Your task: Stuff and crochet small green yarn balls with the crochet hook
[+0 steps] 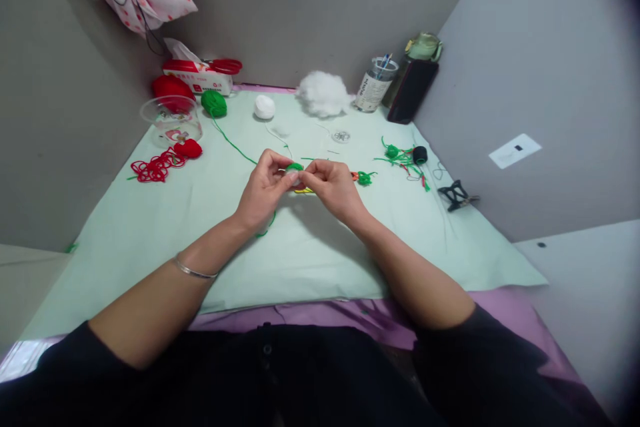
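Both my hands meet over the middle of the table. My left hand (pixel 263 190) is closed on a small green and white yarn piece (pixel 295 167). On its right side my right hand (pixel 333 188) pinches with thumb and forefinger at the same piece; its exact grip is partly hidden. A green strand runs from a green yarn ball (pixel 214 104) toward my left hand, and a white strand comes from a white yarn ball (pixel 265 107). Something yellow (pixel 303 191) shows beneath my fingers. Just right of my right hand lies an orange and green piece (pixel 365 178).
Red yarn (pixel 155 167), a clear plastic tub (pixel 176 123) and a tissue box (pixel 200 77) are at left. White stuffing (pixel 324 93) lies at the back. A pen jar (pixel 375 87), a phone (pixel 413 90), green yarn bits (pixel 400 155) and a black clip (pixel 456 195) are at right.
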`<state>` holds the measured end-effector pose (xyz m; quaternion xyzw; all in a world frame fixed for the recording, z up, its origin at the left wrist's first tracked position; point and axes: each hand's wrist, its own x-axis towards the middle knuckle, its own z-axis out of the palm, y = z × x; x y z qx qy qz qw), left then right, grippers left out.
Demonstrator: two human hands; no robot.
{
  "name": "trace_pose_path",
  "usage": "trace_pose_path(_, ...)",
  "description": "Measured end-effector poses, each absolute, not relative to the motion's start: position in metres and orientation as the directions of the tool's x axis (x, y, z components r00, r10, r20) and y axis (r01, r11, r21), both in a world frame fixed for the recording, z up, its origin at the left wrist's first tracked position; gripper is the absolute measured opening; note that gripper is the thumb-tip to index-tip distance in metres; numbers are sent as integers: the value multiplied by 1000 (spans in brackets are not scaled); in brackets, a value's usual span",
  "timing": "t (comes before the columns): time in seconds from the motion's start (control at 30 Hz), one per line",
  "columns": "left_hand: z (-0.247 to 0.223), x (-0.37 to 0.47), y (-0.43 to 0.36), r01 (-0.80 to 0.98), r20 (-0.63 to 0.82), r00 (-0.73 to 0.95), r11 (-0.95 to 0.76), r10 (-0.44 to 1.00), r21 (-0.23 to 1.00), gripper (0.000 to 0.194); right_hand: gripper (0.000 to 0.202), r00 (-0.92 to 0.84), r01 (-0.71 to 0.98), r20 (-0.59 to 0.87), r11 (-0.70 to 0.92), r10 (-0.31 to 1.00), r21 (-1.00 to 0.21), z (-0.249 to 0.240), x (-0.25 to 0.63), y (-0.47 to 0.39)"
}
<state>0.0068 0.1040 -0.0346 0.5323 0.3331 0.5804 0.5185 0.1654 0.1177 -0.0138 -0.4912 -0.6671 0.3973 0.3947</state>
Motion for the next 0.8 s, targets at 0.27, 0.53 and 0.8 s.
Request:
trace_pose_path(0.27, -37, 10, 109, -141, 139, -82, -149, 987, 979, 21, 18, -360, 397, 235, 376, 903, -837, -13, 153, 97)
trace_pose_path(0.53, -19, -13, 123, -269, 153, -252, -221, 956, 937, 18, 25, -396, 240, 257, 370, 882, -898, 3, 172, 112)
trace_pose_path(0.8, -11, -50, 134, -170, 418, -414, -520, 809, 837, 27, 20, -467, 737, 145, 474, 872, -481, -11, 197, 129)
